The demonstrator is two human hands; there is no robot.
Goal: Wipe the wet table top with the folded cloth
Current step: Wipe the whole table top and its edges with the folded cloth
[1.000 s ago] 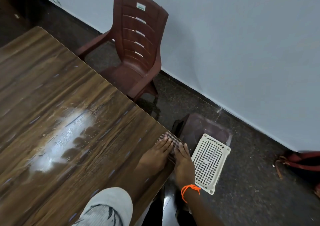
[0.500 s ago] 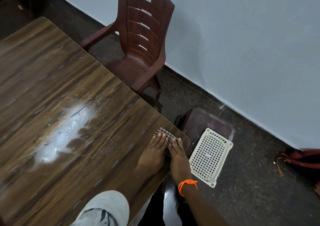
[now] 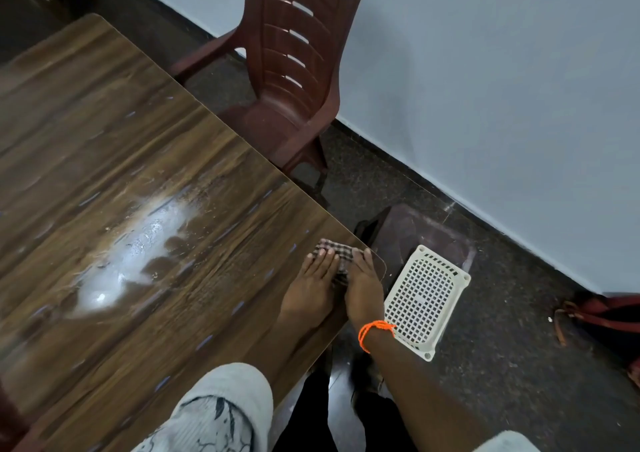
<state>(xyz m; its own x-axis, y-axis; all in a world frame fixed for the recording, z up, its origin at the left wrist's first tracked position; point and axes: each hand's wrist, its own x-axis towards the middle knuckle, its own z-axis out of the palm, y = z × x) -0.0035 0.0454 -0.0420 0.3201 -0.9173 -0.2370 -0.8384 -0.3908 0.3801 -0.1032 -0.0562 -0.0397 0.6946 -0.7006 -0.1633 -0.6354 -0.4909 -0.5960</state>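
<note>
1. Two hands, left hand (image 3: 311,282) and right hand (image 3: 363,278), lie flat side by side, fingers out straight, pressing the checked folded cloth (image 3: 337,254) on the table top (image 3: 207,160) near corner.
2. The wet patch (image 3: 138,247) lies well off to their left, so I'd guess the left hand leads.

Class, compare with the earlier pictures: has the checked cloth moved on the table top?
Yes. The cloth has slid inward from the table's rounded corner, which it overlapped earlier; bare wood now shows between them.
</note>
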